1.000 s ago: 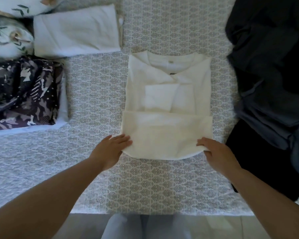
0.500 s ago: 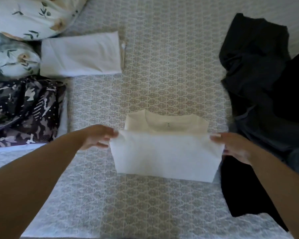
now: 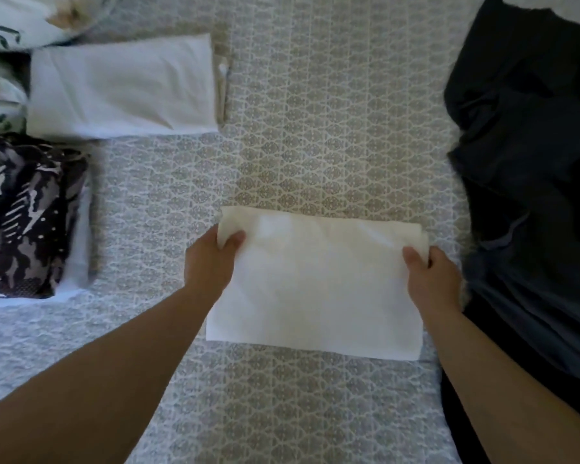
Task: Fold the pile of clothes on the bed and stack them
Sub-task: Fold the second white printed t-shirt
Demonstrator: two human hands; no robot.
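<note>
Gripping folded white shirt (image 3: 315, 283), both hands

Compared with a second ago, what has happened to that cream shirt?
The cream shirt was folded again: both hands carried its near folded edge away from the person over the collar, which is now covered, leaving a compact rectangle. The left hand and right hand now pinch its far corners instead of its near edge. The folded white garment, the patterned stack and the dark pile lie as before.
</note>
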